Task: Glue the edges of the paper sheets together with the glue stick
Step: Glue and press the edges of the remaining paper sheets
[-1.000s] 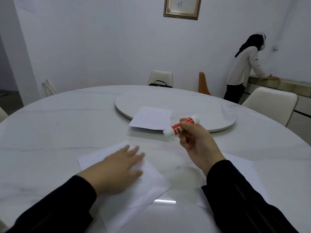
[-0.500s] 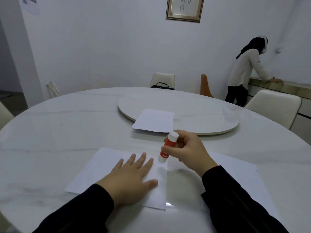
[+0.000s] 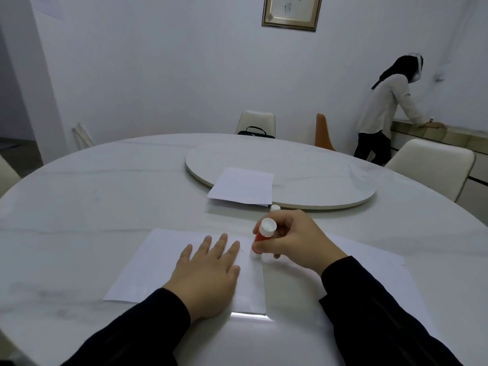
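Note:
A white paper sheet (image 3: 158, 262) lies flat on the marble table in front of me. My left hand (image 3: 208, 276) presses on it with straight, spread fingers. My right hand (image 3: 295, 241) grips a red and white glue stick (image 3: 264, 232), held nearly upright with its lower end on the sheet's right edge. A second sheet (image 3: 375, 273) lies under my right forearm, partly hidden. The small white cap (image 3: 275, 207) stands on the table just beyond my right hand.
A third sheet (image 3: 243, 186) overhangs the near rim of the round turntable (image 3: 330, 180) at the table's centre. Chairs stand around the table (image 3: 79, 207), one at the far side with a black bag (image 3: 254, 132). A person (image 3: 383, 109) leans on a counter at back right.
My right hand brought the glue stick from above the table down onto the sheet's right edge and turned it upright. My left hand turned the sheet square and flattened on it.

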`<state>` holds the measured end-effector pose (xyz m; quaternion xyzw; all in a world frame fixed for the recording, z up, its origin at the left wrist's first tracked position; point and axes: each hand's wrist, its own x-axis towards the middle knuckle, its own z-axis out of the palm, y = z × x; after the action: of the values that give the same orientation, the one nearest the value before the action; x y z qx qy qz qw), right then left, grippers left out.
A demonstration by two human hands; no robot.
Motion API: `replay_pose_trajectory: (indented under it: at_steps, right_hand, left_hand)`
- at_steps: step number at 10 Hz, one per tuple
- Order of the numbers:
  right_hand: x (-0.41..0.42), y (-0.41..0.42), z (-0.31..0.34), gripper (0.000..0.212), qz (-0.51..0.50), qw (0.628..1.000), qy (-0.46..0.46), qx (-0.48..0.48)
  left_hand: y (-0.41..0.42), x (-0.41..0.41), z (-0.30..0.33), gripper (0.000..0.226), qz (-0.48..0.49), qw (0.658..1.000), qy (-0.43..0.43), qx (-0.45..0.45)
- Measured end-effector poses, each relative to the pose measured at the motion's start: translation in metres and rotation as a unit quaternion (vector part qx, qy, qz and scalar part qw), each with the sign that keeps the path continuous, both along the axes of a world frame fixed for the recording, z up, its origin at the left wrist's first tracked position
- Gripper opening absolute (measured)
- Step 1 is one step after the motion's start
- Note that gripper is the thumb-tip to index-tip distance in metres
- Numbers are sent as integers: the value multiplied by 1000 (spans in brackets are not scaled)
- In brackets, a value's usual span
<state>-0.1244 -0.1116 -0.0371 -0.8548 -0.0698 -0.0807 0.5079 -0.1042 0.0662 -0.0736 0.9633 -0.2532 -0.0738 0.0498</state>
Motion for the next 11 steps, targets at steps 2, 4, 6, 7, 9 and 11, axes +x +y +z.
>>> replay_pose_trajectory:
  at_steps: [2,4,6,7,9,11]
  right_hand:
    - [-12,0,12,18,123,987,96,27]
    - [-12,-1,10,20,224,957,183,33]
    - [-1,-28,9,36,123,869,24,478]
    - [2,-40,11,16,-9,800,-73,595]
    - [24,-53,-15,34,-289,913,-105,270]
    - [43,-46,-26,21,-329,934,-74,118]
  left_hand:
    - [0,-1,1,54,-1,1000,4,-6]
    - [0,0,-2,54,3,1000,-5,-17]
    - [0,-2,-4,54,14,999,-12,-46]
    - [-5,-4,-2,54,20,999,-10,-45]
    - [-30,-12,1,55,9,999,-2,-48]
    - [-57,-22,-1,56,-10,999,5,-40]
